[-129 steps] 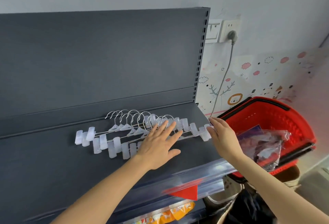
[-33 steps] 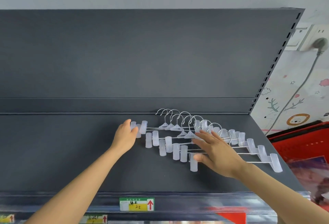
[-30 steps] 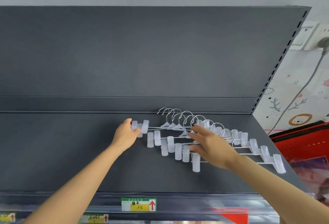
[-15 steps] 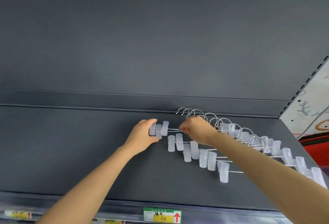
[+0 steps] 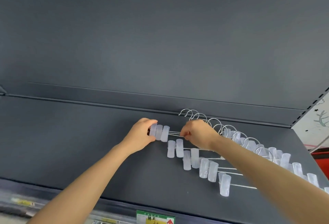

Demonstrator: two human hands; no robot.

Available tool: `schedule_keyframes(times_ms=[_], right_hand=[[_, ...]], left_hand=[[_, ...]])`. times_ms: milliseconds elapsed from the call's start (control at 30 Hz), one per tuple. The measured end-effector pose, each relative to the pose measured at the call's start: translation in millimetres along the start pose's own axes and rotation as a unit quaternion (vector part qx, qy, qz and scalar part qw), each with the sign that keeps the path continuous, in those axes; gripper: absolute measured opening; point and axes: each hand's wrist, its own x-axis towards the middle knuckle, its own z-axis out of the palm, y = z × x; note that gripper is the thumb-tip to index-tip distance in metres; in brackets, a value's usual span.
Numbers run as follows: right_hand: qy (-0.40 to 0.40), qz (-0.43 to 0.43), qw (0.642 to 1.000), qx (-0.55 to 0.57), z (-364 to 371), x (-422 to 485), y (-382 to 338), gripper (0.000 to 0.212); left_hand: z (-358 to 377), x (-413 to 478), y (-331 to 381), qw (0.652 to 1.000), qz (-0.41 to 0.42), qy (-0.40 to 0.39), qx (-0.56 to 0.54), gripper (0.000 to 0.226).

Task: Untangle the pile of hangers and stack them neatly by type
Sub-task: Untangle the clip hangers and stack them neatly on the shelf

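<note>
Left hand fingers wrap the translucent plastic clips; right hand pinches thin metal rods on the matte grey shelf

A shop: dark metal display shelf with a price label on its front edge.

The clip hangers lie on the shelf, fanned in a row that runs from between the two grips away to the right and toward the front edge. The left grip closes around the clips at the row's far-left end. The right grip pinches the wire bars just right of those clips. The hooks sit behind the right grip, near the back panel. A price label hangs on the front edge, below both grips.
</note>
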Motion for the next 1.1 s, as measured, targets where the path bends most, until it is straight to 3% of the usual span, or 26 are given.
schedule_keyframes(times_ms=[400,600,733,867,967,1100], right_hand=[[-0.019,-0.008,1.0,0.015,8,-16,-2,0.021],[0.042,0.016,0.996,0.074,-11,-33,-6,0.018],[-0.032,0.028,0.993,0.112,-8,-40,-22,0.022],[-0.068,0.064,0.989,0.118,4,-35,-37,0.021],[-0.074,0.069,0.989,0.104,8,-32,-45,0.031],[-0.042,0.046,0.993,0.104,14,-29,-50,0.022]], left_hand=[[5,1,4,0.999,0.017,0.006,0.032,0.045],[4,-7,8,0.997,0.064,-0.044,0.028,0.044],[8,-8,6,0.994,0.072,-0.076,0.03,0.051],[11,-7,6,0.994,0.076,-0.078,0.017,0.044],[9,-6,4,0.992,0.085,-0.089,0.012,0.044],[6,-5,4,0.992,0.089,-0.094,-0.002,0.046]])
